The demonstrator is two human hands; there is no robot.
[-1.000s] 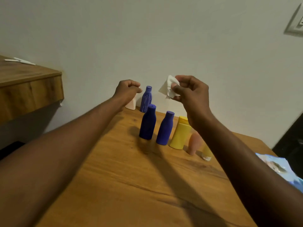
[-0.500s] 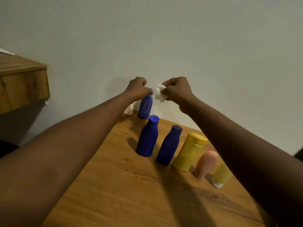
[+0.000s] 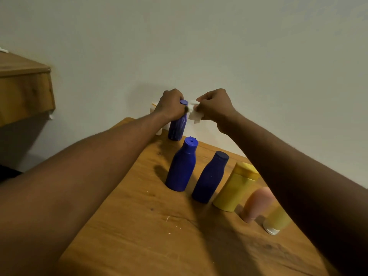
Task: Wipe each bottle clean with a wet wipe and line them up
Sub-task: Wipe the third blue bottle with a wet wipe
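While your left hand (image 3: 171, 104) grips the neck of the purple bottle (image 3: 177, 127) at the foot of the wall (image 3: 239, 56), your right hand (image 3: 216, 105) pinches the wet wipe (image 3: 194, 114) beside its cap. Hold that bottle planted on the bench (image 3: 139, 236) and wrap the wipe fully round it.

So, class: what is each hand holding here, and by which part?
The left hand grips the ribbed blue bottle around its neck, just under the cap. The right hand pinches the white wipe at its upper part.
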